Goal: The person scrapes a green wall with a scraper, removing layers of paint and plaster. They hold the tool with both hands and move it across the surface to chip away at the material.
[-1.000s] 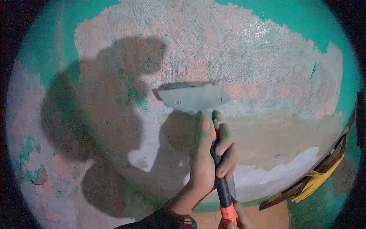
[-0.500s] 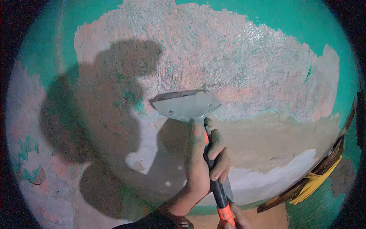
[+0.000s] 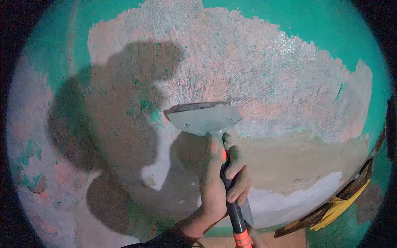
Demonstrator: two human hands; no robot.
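A wide scraper [image 3: 204, 118] with a grey head and a dark blade edge is held up in front of the wall. Its black handle with orange bands [image 3: 235, 215] runs down to the bottom of the view. Just below the head, my left hand [image 3: 219, 182] is closed round the handle, thumb along it and fingers curled on the right side. Lower down, my right hand [image 3: 257, 239] is at the orange-banded end; most of it is cut off by the frame edge. Whether the blade touches the wall cannot be told.
The wall [image 3: 264, 66] has a large rough patch of bare grey and pinkish plaster inside green paint [image 3: 331, 29]. Below lie a smooth beige band [image 3: 297, 161] and a white strip [image 3: 289, 202]. A brown wooden strip [image 3: 295, 228] and yellow cloth [image 3: 339, 211] are at lower right. Shadows fall leftward.
The scraper head sits slightly lower in view, and the wall features have shifted a little right and down. Both hands stay on the handle; less of my right hand shows.
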